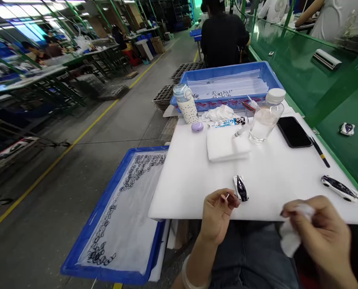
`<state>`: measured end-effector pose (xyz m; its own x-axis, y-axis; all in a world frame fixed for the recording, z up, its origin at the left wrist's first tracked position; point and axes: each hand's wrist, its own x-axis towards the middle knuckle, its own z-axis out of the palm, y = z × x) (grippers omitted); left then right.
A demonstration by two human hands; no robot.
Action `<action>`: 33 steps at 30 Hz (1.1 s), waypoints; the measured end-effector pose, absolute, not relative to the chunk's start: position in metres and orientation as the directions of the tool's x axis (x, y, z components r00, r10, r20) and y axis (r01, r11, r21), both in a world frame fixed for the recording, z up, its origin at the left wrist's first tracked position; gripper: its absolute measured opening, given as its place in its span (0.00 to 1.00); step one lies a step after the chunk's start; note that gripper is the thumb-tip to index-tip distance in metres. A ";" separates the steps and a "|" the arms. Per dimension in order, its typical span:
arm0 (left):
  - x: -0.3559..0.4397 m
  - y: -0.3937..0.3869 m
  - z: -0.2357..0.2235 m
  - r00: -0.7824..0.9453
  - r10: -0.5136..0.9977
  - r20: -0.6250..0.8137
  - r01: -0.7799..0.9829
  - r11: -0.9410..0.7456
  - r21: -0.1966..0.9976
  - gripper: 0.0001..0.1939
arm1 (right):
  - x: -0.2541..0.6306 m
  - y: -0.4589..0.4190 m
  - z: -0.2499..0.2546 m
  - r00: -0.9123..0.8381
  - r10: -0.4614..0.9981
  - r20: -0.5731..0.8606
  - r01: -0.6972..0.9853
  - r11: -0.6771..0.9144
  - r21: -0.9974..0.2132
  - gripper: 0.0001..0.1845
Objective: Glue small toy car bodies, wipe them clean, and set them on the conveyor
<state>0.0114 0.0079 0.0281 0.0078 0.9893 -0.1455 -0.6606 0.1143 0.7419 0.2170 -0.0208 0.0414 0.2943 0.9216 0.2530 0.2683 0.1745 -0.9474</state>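
My left hand (218, 214) is closed in a pinch at the front edge of the white table (191, 180). Something small and thin shows between its fingertips, too small to name. Just beyond those fingers lies a white-and-black toy car body (241, 188). My right hand (320, 228) is closed round a crumpled white cloth (289, 237), which hangs below the fingers over my lap. Another white-and-black toy car body (340, 188) rests near the table's right edge, beyond my right hand.
A folded white cloth (227, 146), a clear jar (266, 116), a phone (295, 131), a pen-like tool (320, 152) and a dotted bottle (187, 105) stand or lie farther back. Blue trays (112, 275) with small parts are left and behind. A green conveyor (326, 92) runs along the right.
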 end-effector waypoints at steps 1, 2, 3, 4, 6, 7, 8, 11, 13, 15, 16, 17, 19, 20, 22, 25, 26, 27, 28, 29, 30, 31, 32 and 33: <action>0.020 0.008 0.027 0.068 0.975 -0.209 -0.701 0.196 0.686 0.17 | 0.209 -0.020 0.038 0.246 0.922 0.300 0.331 0.211 -0.920 0.09; 0.025 0.009 0.025 0.111 0.960 -0.255 -0.724 0.254 0.641 0.17 | 0.202 -0.018 0.037 0.201 0.908 0.367 0.406 0.264 -0.875 0.07; 0.028 0.009 0.024 0.135 0.949 -0.285 -0.738 0.288 0.610 0.17 | 0.195 -0.016 0.036 0.160 0.882 0.442 0.475 0.324 -0.818 0.06; 0.028 0.009 0.022 0.145 0.941 -0.304 -0.746 0.306 0.591 0.17 | 0.190 -0.014 0.036 0.126 0.851 0.509 0.523 0.379 -0.764 0.05; 0.026 0.009 0.021 0.146 0.935 -0.323 -0.748 0.318 0.582 0.18 | 0.179 -0.009 0.040 0.028 0.810 0.586 0.525 0.487 -0.698 0.05; 0.024 0.008 0.020 0.146 0.934 -0.326 -0.745 0.321 0.585 0.19 | 0.174 -0.006 0.043 -0.024 0.798 0.602 0.493 0.533 -0.688 0.07; 0.024 0.007 0.020 0.148 0.934 -0.326 -0.742 0.323 0.587 0.19 | 0.168 -0.003 0.046 -0.070 0.788 0.612 0.457 0.570 -0.682 0.10; 0.024 0.006 0.020 0.134 0.939 -0.318 -0.742 0.308 0.595 0.18 | 0.156 0.002 0.053 -0.134 0.735 0.664 0.473 0.637 -0.609 0.13; 0.026 0.006 0.021 0.111 0.944 -0.310 -0.743 0.286 0.605 0.16 | 0.154 0.002 0.056 -0.174 0.691 0.701 0.569 0.652 -0.502 0.12; 0.027 0.006 0.021 0.092 0.950 -0.299 -0.745 0.265 0.612 0.15 | 0.160 0.000 0.059 -0.273 0.661 0.699 0.623 0.675 -0.396 0.10; 0.027 0.006 0.021 0.090 0.952 -0.292 -0.746 0.259 0.614 0.15 | 0.164 -0.001 0.061 -0.322 0.656 0.683 0.632 0.686 -0.361 0.10; 0.028 0.006 0.022 0.094 0.954 -0.285 -0.746 0.257 0.615 0.15 | 0.169 -0.002 0.063 -0.346 0.658 0.669 0.645 0.685 -0.340 0.10; 0.028 0.005 0.021 0.105 0.955 -0.276 -0.742 0.260 0.618 0.14 | 0.174 -0.003 0.067 -0.314 0.680 0.663 0.690 0.643 -0.332 0.10; 0.029 0.005 0.021 0.106 0.956 -0.274 -0.738 0.260 0.623 0.14 | 0.175 -0.003 0.069 -0.291 0.686 0.667 0.704 0.625 -0.336 0.10; 0.030 0.004 0.021 0.082 0.958 -0.273 -0.721 0.246 0.647 0.14 | 0.172 -0.002 0.071 -0.290 0.682 0.671 0.691 0.635 -0.347 0.11; 0.026 0.004 0.022 0.032 0.967 -0.255 -0.655 0.213 0.725 0.14 | 0.169 0.000 0.073 -0.395 0.677 0.621 0.619 0.696 -0.364 0.10; 0.023 0.004 0.023 0.027 0.972 -0.234 -0.620 0.200 0.759 0.14 | 0.171 0.000 0.073 -0.410 0.693 0.593 0.611 0.692 -0.385 0.10; 0.019 0.004 0.024 0.033 0.979 -0.201 -0.576 0.183 0.797 0.14 | 0.175 0.001 0.073 -0.406 0.718 0.565 0.612 0.673 -0.416 0.10; 0.014 0.005 0.025 0.042 0.986 -0.159 -0.517 0.158 0.841 0.13 | 0.180 0.002 0.072 -0.380 0.748 0.545 0.620 0.643 -0.450 0.09; 0.008 0.007 0.027 0.042 0.993 -0.112 -0.432 0.119 0.894 0.12 | 0.186 0.003 0.070 -0.326 0.782 0.531 0.635 0.598 -0.490 0.09; 0.004 0.009 0.028 0.029 0.998 -0.055 -0.311 0.061 0.948 0.11 | 0.191 0.006 0.067 -0.250 0.818 0.518 0.652 0.538 -0.535 0.09; 0.000 0.012 0.029 0.009 1.000 0.018 -0.152 -0.016 0.988 0.10 | 0.195 0.009 0.063 -0.170 0.851 0.497 0.664 0.471 -0.580 0.08; -0.002 0.014 0.029 -0.009 0.994 0.107 0.034 -0.107 0.994 0.09 | 0.198 0.012 0.058 -0.098 0.881 0.463 0.672 0.402 -0.622 0.07; -0.002 0.017 0.028 -0.014 0.977 0.211 0.221 -0.203 0.954 0.07 | 0.198 0.016 0.052 -0.047 0.907 0.419 0.672 0.339 -0.658 0.06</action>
